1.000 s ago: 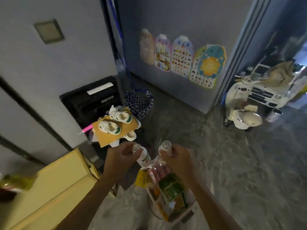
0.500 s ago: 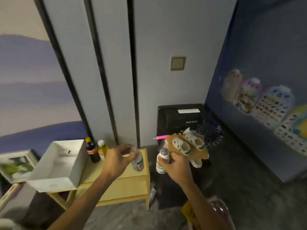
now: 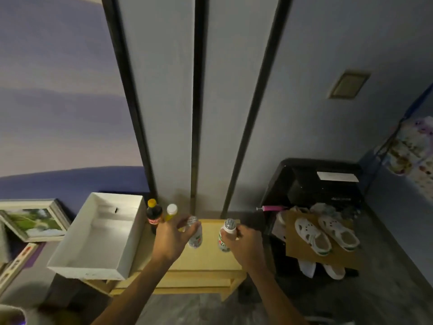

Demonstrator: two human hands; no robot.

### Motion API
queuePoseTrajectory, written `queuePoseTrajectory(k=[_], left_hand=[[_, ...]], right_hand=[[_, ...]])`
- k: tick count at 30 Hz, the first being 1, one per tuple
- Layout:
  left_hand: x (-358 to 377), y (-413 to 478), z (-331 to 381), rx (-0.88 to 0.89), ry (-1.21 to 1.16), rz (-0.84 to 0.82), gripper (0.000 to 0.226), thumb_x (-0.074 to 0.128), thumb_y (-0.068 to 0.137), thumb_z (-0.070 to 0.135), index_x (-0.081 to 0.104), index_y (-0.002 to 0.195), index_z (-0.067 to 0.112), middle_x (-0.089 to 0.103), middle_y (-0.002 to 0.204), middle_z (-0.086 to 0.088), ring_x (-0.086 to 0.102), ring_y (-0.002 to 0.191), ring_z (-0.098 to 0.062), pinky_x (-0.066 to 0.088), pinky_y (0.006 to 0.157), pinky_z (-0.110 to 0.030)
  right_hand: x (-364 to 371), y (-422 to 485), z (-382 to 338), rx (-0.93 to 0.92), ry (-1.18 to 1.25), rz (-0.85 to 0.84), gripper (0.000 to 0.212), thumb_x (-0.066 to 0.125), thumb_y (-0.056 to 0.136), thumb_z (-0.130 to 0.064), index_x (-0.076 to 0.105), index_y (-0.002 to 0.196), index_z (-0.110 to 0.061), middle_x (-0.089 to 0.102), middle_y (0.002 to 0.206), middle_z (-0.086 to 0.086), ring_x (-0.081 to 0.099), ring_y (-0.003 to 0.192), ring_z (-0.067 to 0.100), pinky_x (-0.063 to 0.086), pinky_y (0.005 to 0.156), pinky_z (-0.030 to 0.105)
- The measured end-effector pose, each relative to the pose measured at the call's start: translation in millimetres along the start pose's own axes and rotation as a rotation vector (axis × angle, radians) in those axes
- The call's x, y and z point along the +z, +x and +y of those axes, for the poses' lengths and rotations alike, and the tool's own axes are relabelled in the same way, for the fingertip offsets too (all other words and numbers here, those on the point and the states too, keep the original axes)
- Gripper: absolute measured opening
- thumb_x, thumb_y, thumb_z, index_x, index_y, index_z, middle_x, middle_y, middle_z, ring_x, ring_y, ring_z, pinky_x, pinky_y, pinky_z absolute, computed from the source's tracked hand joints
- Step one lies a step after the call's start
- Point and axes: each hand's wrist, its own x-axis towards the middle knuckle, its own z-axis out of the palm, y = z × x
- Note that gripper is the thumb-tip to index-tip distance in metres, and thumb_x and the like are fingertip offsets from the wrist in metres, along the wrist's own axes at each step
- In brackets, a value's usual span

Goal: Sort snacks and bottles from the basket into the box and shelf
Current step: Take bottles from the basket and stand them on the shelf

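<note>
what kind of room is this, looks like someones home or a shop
Most likely a home, perhaps a hallway corner. A framed picture leans by the wall, small white shoes sit on cardboard, and drink bottles stand on a low yellow wooden shelf beside a white box.

Dim rm, grey panelled wall (image 3: 234,90), maybe laminate floor (image 3: 386,289)

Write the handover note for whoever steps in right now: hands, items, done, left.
Left hand: shut on a clear small bottle, over the yellow shelf.
Right hand: shut on a white small bottle with green label, also over the shelf top.
Done: a cola bottle and a yellow drink bottle stand at the shelf's back, beside the white box.
The box looks empty; the basket is out of view.
Left: set both bottles down, probably by the other two, then go back for the snacks.
</note>
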Motion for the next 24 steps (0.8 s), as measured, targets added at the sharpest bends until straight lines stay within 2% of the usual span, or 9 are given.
queuePoseTrajectory(k=[6,10,12,15,18,20,22,24], left_hand=[[46.8,33.3,-47.6,-0.075,0.030,0.062,0.037,0.077,0.091,0.048,0.075,0.117,0.022,0.078,0.108,0.013,0.072,0.100,0.002,0.065,0.086,-0.031],[82.6,53.0,-82.9,-0.133,0.067,0.132,0.033,0.078,0.091,0.048,0.076,0.114,0.023,0.078,0.105,0.011,0.073,0.096,-0.003,0.065,0.080,-0.035],[98.5,59.5,-100.3,-0.154,0.091,0.163,0.032,0.078,0.091,0.048,0.076,0.112,0.024,0.078,0.102,0.008,0.073,0.093,-0.009,0.064,0.077,-0.037],[117.9,65.3,-120.3,-0.198,0.121,0.177,0.027,0.080,0.092,0.039,0.077,0.111,0.019,0.077,0.102,0.001,0.072,0.092,-0.018,0.062,0.076,-0.039],[130.5,67.4,-136.7,-0.209,0.151,0.168,0.023,0.079,0.095,0.032,0.076,0.112,0.016,0.077,0.102,-0.004,0.072,0.092,-0.025,0.061,0.074,-0.041],[135.7,69.2,-144.0,-0.216,0.180,0.147,0.025,0.077,0.097,0.032,0.075,0.115,0.014,0.077,0.104,-0.006,0.072,0.092,-0.027,0.057,0.072,-0.036],[138.8,73.8,-149.4,-0.232,0.200,0.135,0.031,0.074,0.099,0.035,0.073,0.121,0.014,0.078,0.107,-0.006,0.072,0.093,-0.025,0.053,0.073,-0.031],[141.9,79.1,-155.3,-0.246,0.203,0.116,0.032,0.071,0.100,0.038,0.072,0.123,0.016,0.077,0.107,-0.003,0.072,0.091,-0.022,0.056,0.072,-0.032]], right_hand=[[40.4,58.1,43.9,-0.023,-0.058,-0.055,0.019,0.086,0.090,-0.031,0.075,0.084,-0.017,0.074,0.075,-0.016,0.073,0.072,-0.004,0.055,0.062,0.012],[72.1,95.1,86.4,-0.094,-0.041,-0.075,0.025,0.088,0.088,-0.031,0.067,0.074,-0.025,0.069,0.067,-0.018,0.072,0.066,0.000,0.053,0.056,0.014],[91.0,109.8,109.3,-0.095,-0.029,-0.073,0.029,0.087,0.088,-0.036,0.067,0.071,-0.023,0.069,0.065,-0.017,0.072,0.064,0.002,0.057,0.055,0.023],[120.6,120.3,141.2,-0.072,-0.033,-0.065,0.037,0.080,0.087,-0.052,0.072,0.076,-0.018,0.072,0.069,-0.015,0.071,0.064,0.004,0.059,0.057,0.034],[146.3,118.1,158.3,-0.112,-0.062,-0.050,0.037,0.077,0.088,-0.055,0.074,0.083,-0.018,0.074,0.075,-0.013,0.069,0.065,0.006,0.055,0.057,0.030],[159.3,117.5,163.7,-0.139,-0.084,-0.053,0.035,0.078,0.090,-0.054,0.075,0.088,-0.019,0.075,0.080,-0.012,0.069,0.067,0.006,0.056,0.058,0.028],[170.1,120.8,167.1,-0.146,-0.119,-0.051,0.036,0.076,0.091,-0.054,0.075,0.090,-0.018,0.075,0.079,-0.008,0.068,0.066,0.008,0.056,0.059,0.029],[180.4,125.4,169.1,-0.115,-0.135,-0.053,0.042,0.071,0.091,-0.058,0.075,0.094,-0.016,0.075,0.080,-0.004,0.068,0.068,0.011,0.057,0.061,0.033]])
